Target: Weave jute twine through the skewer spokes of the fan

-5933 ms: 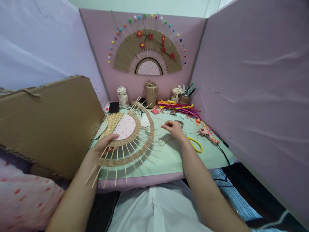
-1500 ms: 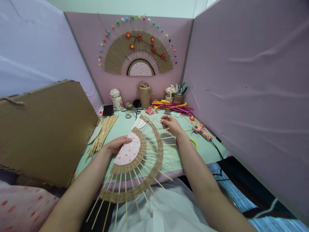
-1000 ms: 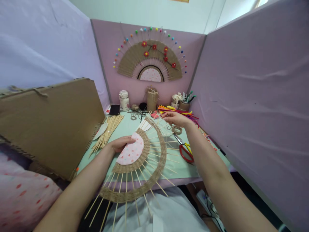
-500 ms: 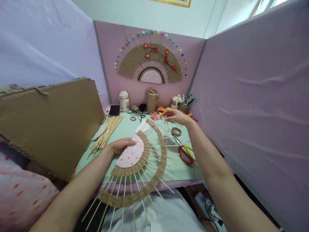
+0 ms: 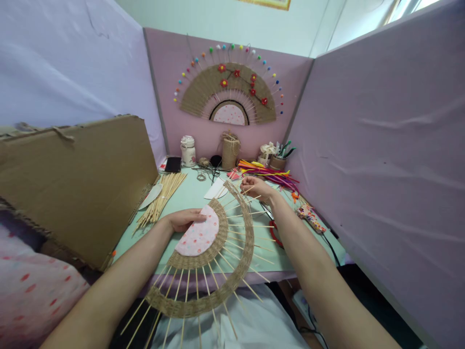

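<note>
A half-round woven fan [image 5: 218,232] of twine on thin sticks is tilted over the table edge and my lap. Its centre is a pink dotted half-disc [image 5: 198,237], and a woven outer band [image 5: 248,232] curves round it with bare stick ends poking out. My left hand [image 5: 187,219] grips the fan at the straight edge of that half-disc, thumb on top. Beside the upper end of the band, my right hand [image 5: 256,188] has its fingers curled together near the stick tips. What they pinch is too small to make out.
Scissors [image 5: 276,232] lie partly under my right forearm. Bamboo sticks [image 5: 163,198] and a cardboard sheet [image 5: 80,189] are on the left. A twine spool [image 5: 230,151], white jar [image 5: 188,151] and coloured pipe cleaners [image 5: 272,173] line the back. A finished fan [image 5: 203,89] hangs on the panel.
My right hand has come down and nearer the band's upper end, its fingers more curled; its forearm now covers much of the scissors. My left hand keeps its hold on the fan.
</note>
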### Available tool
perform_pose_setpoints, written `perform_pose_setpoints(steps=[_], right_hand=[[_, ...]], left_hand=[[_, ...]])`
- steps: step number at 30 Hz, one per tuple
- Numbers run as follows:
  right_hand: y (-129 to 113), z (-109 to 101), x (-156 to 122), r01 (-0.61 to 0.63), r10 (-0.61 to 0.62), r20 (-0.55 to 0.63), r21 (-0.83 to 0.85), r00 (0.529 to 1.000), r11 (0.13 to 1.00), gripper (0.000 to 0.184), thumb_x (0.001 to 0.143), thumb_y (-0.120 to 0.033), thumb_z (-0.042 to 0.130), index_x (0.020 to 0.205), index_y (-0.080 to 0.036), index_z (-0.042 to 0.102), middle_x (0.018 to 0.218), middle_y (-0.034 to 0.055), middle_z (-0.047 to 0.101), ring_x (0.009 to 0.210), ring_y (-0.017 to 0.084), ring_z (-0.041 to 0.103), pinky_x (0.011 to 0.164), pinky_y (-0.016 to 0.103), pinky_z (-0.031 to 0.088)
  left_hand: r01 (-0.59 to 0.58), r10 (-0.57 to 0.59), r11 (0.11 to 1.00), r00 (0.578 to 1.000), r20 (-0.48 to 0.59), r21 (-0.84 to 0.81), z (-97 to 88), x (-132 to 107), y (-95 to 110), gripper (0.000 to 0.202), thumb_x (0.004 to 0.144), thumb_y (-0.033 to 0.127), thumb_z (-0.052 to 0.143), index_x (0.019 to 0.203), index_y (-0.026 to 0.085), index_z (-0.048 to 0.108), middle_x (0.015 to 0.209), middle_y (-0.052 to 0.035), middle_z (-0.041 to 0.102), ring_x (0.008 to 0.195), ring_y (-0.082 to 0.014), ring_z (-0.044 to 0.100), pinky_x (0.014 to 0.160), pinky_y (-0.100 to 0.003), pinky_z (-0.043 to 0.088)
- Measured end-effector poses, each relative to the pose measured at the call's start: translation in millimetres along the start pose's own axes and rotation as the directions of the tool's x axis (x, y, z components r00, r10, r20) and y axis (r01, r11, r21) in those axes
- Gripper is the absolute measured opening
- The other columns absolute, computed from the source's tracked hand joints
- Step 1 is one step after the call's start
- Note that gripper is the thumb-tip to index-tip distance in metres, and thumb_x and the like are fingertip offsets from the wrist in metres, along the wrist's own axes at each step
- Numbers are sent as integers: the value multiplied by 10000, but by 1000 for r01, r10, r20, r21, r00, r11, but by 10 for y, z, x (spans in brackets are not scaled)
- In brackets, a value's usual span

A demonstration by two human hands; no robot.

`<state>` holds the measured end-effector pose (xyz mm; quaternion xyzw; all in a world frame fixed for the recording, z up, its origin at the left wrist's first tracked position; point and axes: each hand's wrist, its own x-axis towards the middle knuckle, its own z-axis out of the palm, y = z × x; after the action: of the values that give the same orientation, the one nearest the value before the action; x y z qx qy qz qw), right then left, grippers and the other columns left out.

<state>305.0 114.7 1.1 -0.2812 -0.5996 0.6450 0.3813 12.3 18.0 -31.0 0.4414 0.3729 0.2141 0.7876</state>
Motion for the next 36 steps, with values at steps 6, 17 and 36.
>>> perform_pose_setpoints(steps=[6, 17, 36], right_hand=[[221, 333, 126, 41, -40, -72, 15, 997, 999, 391, 531, -355, 809, 733, -184, 521, 611, -45, 556, 534, 95, 517, 532, 241, 405], [78, 601, 124, 135, -144, -136, -78, 980, 988, 341, 572, -365, 770, 730, -186, 527, 635, -34, 568, 553, 99, 519, 526, 234, 393], [85, 456, 146, -357, 358, 296, -57, 886, 932, 515, 717, -654, 559, 921, -185, 615, 819, 56, 663, 620, 126, 580, 527, 236, 452]], left_hand=[[-22, 22, 1000, 1000, 14, -4, -13, -13, -21, 311, 648, 257, 770, 898, 99, 673, 863, -136, 721, 713, -208, 678, 669, -294, 516], [-292, 291, 954, 956, 32, 71, 138, 247, 593, 390, 749, 260, 664, 1107, 121, 596, 1094, -176, 659, 889, -259, 662, 730, -325, 502], [-500, 498, 852, 865, -59, -156, -86, 36, 612, 515, 764, 264, 590, 1267, 170, 531, 1244, -116, 581, 704, -119, 615, 556, -208, 470]])
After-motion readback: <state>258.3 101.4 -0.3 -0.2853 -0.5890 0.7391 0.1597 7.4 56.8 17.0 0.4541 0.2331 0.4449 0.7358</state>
